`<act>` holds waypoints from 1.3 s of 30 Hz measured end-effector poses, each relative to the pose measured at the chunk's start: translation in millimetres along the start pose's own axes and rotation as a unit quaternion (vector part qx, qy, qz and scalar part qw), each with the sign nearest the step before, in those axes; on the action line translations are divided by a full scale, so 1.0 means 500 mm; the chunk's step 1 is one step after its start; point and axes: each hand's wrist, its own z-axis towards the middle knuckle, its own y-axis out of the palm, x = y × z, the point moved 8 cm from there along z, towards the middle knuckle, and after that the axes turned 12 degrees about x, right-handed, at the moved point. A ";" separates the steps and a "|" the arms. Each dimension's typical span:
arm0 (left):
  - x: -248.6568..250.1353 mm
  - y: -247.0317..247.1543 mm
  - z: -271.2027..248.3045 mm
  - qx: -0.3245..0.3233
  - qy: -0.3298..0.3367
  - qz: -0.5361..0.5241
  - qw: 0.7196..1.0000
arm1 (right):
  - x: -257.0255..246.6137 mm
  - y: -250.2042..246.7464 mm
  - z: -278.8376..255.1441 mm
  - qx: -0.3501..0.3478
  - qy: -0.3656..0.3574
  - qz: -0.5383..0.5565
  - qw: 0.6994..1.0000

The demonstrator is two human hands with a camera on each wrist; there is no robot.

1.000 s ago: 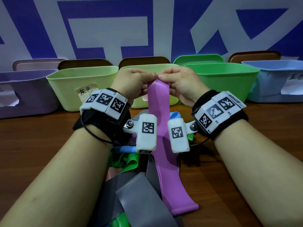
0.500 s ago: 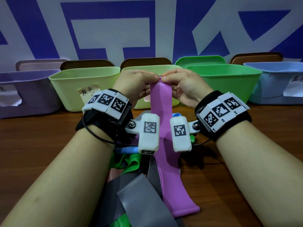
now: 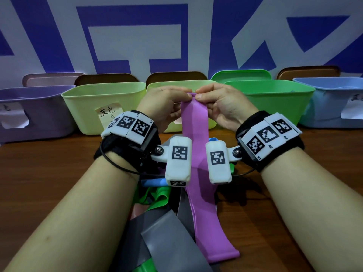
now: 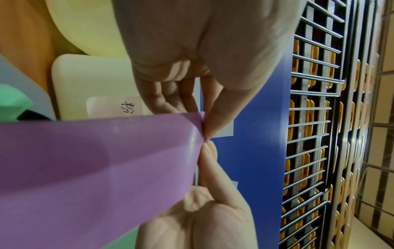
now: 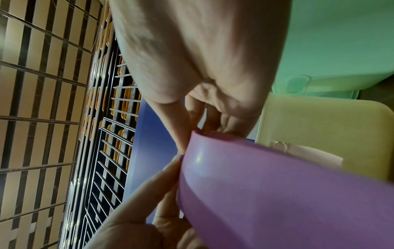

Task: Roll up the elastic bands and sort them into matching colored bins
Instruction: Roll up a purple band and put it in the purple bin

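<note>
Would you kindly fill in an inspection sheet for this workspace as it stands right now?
Surface: brown wooden table, bare wood showing either side of the arms.
Job's things: purple band held up by its top edge, lower end lying on the table; grey bands, green band and blue band piled beneath; bins in a row behind: purple bin, yellow-green bin, green bin, blue bin.
Clutter: nothing seen.
Grippers: left hand and right hand each pinch the band's top edge.
Cables: thin black cable looping off the left wrist.
Surroundings: blue-and-white wall.
</note>
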 end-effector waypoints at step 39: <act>0.004 0.003 -0.012 -0.040 -0.006 0.021 0.999 | 0.001 0.004 0.009 -0.023 -0.049 -0.046 0.997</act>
